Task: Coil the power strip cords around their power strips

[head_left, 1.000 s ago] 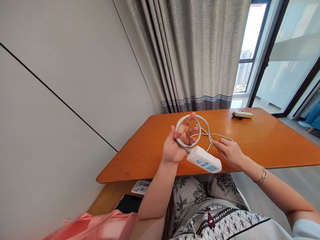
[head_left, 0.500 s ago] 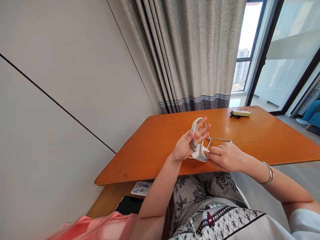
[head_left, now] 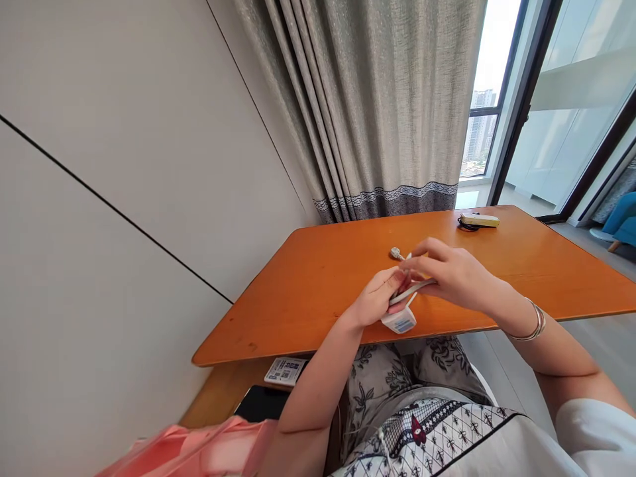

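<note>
Above the near edge of the table, my left hand (head_left: 380, 296) is closed around a bundle of white power cord (head_left: 412, 291). My right hand (head_left: 452, 273) is just to the right, its bent fingers on a loop of the same cord. Below the left fingers hangs a white block (head_left: 400, 322) with a blue-printed label. A plug (head_left: 395, 253) lies on the table just beyond the hands. Part of the coil is hidden behind the fingers.
A yellow-and-white power strip (head_left: 479, 220) with a black cord lies at the far right of the orange wooden table (head_left: 278, 298). Below its left edge are a printed white box (head_left: 284, 371), a black flat object (head_left: 261, 403) and a pink bag (head_left: 199, 450).
My left fingers have closed from spread to wrapped around the cord. My right hand has risen from beside the block to the cord loop. The plug now shows beyond my hands.
</note>
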Demonstrator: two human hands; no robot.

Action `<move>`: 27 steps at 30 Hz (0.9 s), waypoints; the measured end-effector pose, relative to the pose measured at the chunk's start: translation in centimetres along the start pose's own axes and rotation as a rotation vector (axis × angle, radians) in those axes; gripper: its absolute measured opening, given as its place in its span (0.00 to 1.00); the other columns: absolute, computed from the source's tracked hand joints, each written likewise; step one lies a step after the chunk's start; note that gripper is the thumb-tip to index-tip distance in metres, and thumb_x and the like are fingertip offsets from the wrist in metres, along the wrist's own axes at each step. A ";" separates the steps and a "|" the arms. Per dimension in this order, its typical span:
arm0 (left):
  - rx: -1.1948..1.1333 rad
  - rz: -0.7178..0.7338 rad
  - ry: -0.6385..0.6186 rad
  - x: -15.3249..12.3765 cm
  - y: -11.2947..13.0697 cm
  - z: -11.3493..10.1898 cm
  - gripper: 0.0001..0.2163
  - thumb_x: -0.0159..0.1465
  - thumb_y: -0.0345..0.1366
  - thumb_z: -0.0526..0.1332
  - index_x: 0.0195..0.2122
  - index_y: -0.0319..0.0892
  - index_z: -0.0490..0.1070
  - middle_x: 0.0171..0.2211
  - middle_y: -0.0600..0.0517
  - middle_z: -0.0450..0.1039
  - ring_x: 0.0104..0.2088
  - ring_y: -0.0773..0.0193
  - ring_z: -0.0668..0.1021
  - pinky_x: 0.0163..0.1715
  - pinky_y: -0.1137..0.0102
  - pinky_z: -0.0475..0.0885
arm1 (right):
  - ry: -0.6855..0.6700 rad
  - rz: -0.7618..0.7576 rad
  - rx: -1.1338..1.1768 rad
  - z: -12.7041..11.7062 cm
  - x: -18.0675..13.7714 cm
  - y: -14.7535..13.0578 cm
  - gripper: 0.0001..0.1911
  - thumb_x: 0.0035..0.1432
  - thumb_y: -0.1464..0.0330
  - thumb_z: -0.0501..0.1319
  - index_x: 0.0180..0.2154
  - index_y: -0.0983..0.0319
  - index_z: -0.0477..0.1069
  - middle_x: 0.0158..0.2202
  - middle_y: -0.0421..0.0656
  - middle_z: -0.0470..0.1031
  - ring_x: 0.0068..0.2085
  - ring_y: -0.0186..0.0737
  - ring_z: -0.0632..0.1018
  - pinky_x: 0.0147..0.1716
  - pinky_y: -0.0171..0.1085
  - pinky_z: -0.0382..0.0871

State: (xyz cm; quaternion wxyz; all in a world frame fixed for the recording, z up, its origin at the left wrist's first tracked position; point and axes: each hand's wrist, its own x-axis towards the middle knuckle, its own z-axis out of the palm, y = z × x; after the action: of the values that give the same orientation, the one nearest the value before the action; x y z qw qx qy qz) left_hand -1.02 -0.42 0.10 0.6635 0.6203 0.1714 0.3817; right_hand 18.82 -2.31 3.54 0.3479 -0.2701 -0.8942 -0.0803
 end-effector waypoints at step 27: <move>-0.537 -0.179 -0.061 -0.1 -0.7 -0.4 0.23 0.67 0.51 0.58 0.24 0.44 0.51 0.12 0.64 0.45 0.11 0.76 0.45 0.11 0.81 0.49 | -0.063 0.571 1.312 4.0 -0.8 4.0 0.24 0.58 0.48 0.63 0.34 0.65 0.71 0.23 0.36 0.66 0.19 0.25 0.54 0.15 0.31 0.43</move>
State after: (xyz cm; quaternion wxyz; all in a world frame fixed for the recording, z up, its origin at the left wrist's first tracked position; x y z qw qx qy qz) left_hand -1.15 -0.12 -0.70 0.8399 0.4157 0.0981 0.3348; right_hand 19.21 2.06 -0.14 0.4200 -0.2310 -0.6621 0.5761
